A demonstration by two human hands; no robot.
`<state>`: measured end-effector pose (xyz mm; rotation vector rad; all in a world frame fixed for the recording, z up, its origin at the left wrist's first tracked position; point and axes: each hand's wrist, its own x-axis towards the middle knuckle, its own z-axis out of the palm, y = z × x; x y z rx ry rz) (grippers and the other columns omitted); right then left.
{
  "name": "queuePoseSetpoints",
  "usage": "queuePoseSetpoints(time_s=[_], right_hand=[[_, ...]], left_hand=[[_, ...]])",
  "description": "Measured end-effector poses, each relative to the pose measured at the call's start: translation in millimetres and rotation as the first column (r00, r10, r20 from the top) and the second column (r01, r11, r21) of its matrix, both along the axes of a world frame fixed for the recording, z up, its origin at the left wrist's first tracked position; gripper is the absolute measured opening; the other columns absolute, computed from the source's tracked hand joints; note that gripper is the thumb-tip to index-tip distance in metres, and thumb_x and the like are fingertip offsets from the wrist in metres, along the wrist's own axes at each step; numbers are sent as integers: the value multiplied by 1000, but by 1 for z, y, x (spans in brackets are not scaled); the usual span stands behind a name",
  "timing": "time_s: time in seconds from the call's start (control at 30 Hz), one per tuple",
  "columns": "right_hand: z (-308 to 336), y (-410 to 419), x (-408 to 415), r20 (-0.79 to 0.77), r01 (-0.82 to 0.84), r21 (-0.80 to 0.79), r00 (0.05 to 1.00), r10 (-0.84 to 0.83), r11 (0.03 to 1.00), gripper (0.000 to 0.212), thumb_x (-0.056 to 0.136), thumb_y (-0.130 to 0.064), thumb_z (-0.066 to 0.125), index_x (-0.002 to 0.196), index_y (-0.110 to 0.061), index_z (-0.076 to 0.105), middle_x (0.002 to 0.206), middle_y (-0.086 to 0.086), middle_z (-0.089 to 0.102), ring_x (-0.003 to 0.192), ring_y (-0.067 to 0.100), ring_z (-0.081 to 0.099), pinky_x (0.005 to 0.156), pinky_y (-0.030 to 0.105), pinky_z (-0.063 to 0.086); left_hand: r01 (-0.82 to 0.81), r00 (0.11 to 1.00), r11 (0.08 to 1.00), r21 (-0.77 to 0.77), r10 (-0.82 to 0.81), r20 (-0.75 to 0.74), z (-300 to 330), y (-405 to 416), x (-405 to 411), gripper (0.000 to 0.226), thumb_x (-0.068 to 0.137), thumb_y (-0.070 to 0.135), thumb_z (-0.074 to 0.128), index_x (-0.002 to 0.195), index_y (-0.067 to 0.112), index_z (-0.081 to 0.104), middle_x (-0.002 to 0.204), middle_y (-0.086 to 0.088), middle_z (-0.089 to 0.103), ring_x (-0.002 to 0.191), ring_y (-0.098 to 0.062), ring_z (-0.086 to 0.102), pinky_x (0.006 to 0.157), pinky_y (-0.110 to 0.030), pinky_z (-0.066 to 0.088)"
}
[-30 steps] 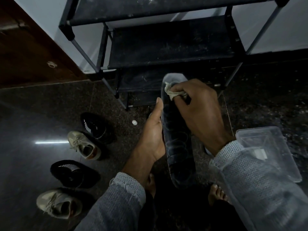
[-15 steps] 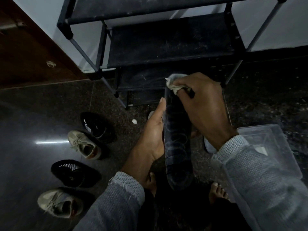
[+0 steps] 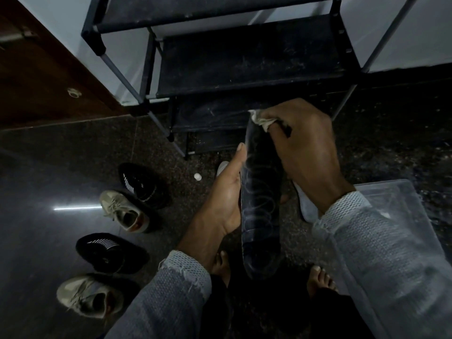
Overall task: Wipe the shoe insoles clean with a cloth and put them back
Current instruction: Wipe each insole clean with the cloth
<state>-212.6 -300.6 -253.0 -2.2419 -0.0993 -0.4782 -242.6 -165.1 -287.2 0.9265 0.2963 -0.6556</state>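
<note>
A long dark insole with a faint looped pattern stands lengthwise in front of me. My left hand holds it along its left edge, thumb up against the side. My right hand grips a small pale cloth and presses it on the insole's far tip. A light grey insole lies on the floor under my right wrist, mostly hidden. Another pale tip shows behind my left hand.
Two black shoes and two beige sneakers lie on the dark floor at left. A black shoe rack stands ahead. A clear plastic box sits at right. My bare feet are below.
My right hand with the cloth has slid up the insole from near its upper part to its far tip. My left hand has kept its hold.
</note>
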Motion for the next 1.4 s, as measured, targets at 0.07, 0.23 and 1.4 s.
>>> queuePoseSetpoints(time_s=[0.07,0.23,1.4], right_hand=[[-1,-10,3,-15,75,-16,997,-75,997,22,87,-2,58,99,-11,74,100,3,68,90,7,60,84,4,41],[-3,3,-2,5,-27,-15,1000,27,1000,23,87,-2,56,100,-10,74,102,5,68,95,15,63,89,18,47],[-10,-2,-2,-26,-6,-74,1000,4,997,21,90,-13,55,98,-8,75,99,12,67,90,26,64,78,36,54]], left_hand=[[35,999,999,15,-35,12,3,-1,-1,64,97,50,46,143,7,41,133,-13,53,117,-28,54,106,-48,37],[41,999,999,-4,-40,33,5,0,-1,64,93,49,48,141,7,45,137,-16,53,123,-31,53,109,-45,39],[55,998,998,34,-55,18,-3,7,2,66,89,56,46,138,12,50,138,-16,54,125,-33,52,112,-58,31]])
